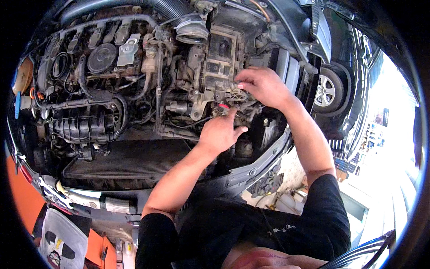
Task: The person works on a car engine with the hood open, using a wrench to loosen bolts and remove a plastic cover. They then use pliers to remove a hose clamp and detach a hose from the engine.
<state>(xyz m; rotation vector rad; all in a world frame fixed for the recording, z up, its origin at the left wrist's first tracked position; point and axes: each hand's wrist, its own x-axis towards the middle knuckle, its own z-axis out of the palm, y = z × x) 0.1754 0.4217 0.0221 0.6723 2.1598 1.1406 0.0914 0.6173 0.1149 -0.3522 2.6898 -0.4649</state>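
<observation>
Dirty fittings (244, 107) sit near the engine bay (257, 168)'s right edge; the left hand (219, 135) reaches among them, index finger and thumb apart; the right hand (264, 87) bunches its fingertips above, clamped or not I cannot tell; the black shirt (237, 222)'s pale print (285, 230) is unreadably small

Bare-handed work beside a car engine (102, 58)
Left hand (219, 133) points near a red piece (223, 106); right hand (265, 86) curls just beyond it.
</observation>
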